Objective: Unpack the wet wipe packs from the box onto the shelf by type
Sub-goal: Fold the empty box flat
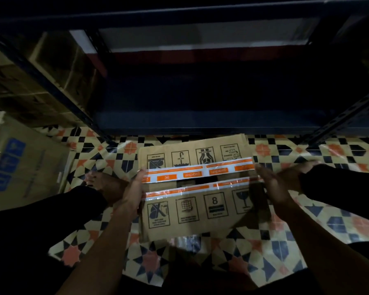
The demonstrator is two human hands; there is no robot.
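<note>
A brown cardboard box [197, 211] with black handling symbols sits on the patterned floor in front of me. Its two top flaps are edged with orange-and-white tape [198, 173] and stand slightly apart, leaving a dark slit between them. My left hand [134, 188] presses flat against the box's left side. On the opposite side, my right hand [272, 184] lies flat with fingers extended. No wet wipe packs are visible. The dark blue metal shelf [211, 120] stands just behind the box, its lowest board bare.
Larger cardboard boxes [24, 167] stand at the left, and more fill the neighbouring shelf bay [41, 81]. My bare feet [107, 184] and dark trouser legs flank the box. The shelf's slotted uprights [345, 118] frame the bay. The scene is dim.
</note>
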